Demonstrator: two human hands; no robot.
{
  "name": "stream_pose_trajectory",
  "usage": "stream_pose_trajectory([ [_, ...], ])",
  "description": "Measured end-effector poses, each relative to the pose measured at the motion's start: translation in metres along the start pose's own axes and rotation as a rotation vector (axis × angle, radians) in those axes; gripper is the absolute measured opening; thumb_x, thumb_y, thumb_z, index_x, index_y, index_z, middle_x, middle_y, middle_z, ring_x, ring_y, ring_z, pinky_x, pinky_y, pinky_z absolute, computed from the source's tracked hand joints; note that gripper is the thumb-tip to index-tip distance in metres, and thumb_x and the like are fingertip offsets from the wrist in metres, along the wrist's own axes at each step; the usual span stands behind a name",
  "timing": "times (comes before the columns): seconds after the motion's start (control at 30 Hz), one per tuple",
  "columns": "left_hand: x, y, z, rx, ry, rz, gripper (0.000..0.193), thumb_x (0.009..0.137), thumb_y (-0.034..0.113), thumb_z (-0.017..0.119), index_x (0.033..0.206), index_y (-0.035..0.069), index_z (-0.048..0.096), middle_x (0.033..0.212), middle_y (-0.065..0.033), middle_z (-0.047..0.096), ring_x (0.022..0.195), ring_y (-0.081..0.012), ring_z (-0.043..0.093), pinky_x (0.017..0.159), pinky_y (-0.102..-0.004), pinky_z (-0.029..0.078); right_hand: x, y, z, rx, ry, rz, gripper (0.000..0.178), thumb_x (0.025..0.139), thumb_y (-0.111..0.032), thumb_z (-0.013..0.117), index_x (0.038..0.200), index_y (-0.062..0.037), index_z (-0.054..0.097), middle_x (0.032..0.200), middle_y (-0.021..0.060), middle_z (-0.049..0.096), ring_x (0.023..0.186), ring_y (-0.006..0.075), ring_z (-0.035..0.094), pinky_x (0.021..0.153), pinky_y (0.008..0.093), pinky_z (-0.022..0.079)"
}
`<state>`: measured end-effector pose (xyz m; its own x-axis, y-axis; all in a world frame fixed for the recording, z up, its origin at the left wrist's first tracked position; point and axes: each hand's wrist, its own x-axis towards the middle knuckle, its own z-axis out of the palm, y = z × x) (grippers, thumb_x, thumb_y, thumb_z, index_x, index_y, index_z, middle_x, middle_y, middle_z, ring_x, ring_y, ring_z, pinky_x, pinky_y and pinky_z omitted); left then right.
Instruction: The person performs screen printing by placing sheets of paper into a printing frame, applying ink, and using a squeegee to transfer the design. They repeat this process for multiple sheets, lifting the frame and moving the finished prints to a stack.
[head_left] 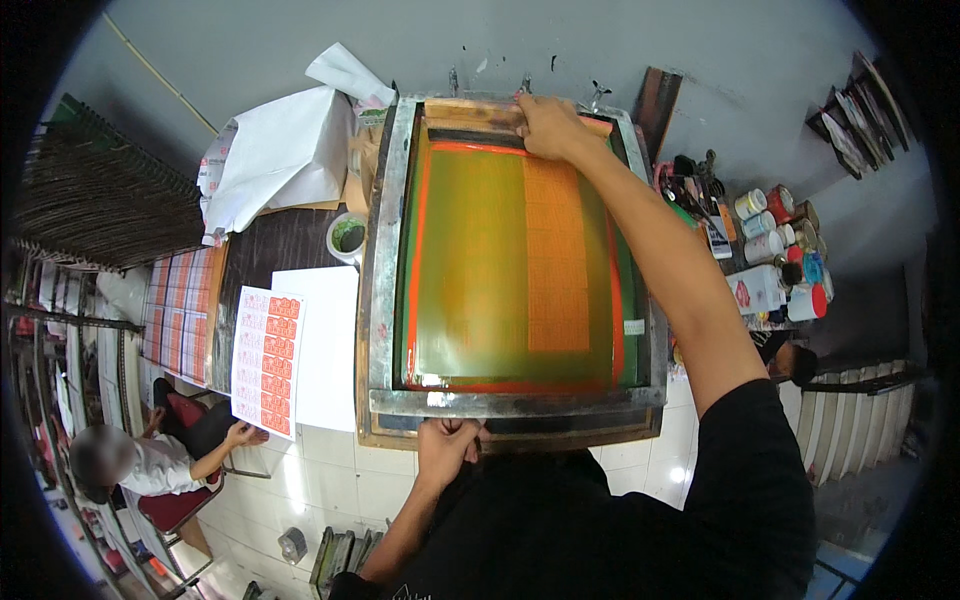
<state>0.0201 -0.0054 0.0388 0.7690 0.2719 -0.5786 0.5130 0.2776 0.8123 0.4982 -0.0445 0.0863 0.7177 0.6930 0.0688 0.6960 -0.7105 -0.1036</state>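
A screen-printing frame (515, 403) with metal sides lies before me. Its mesh (475, 270) is yellow-green with an orange block pattern at the right and red-orange ink along its edges. At the frame's far end my right hand (550, 127) is closed on the wooden handle of a squeegee (465, 117), which lies across the mesh. Just below the near frame edge, my left hand (447, 450) has its fingers curled by the dark board (560, 432) under the frame. What those fingers hold, if anything, is hidden.
To the left, a seated co-worker's hand (243, 434) holds a sheet with red prints (265, 360) over blank white paper (325, 340). A tape roll (347, 237) sits beside the frame. Paint cans (758, 222) and bottles crowd the right; a drying rack (100, 190) stands far left.
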Motion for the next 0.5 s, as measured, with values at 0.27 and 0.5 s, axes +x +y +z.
stream_pose_trajectory([
  [0.27, -0.003, -0.003, 0.004, -0.023, -0.028, 0.068, 0.034, 0.095, 0.016, 0.062, 0.069, -0.004, 0.068, 0.052, -0.0064, 0.058, 0.042, -0.0102, 0.051, 0.045, -0.026, 0.04, -0.145, -0.061, -0.008, 0.074, -0.01, -0.117, 0.031, 0.09, -0.02, 0.065, 0.112, -0.0014, 0.054, 0.106, 0.022, 0.064, 0.106, 0.0408, 0.059, 0.09, 0.0526, 0.044],
  [0.5, 0.002, -0.003, 0.001, -0.131, -0.108, 0.055, 0.027, 0.094, 0.017, 0.063, 0.08, -0.006, 0.069, 0.07, -0.0149, 0.069, 0.047, -0.0145, 0.058, 0.05, -0.0271, 0.047, -0.308, -0.134, -0.028, 0.163, 0.065, -0.145, 0.027, 0.083, -0.013, 0.069, 0.104, -0.0017, 0.057, 0.095, 0.0184, 0.062, 0.094, 0.0361, 0.059, 0.086, 0.0488, 0.042],
])
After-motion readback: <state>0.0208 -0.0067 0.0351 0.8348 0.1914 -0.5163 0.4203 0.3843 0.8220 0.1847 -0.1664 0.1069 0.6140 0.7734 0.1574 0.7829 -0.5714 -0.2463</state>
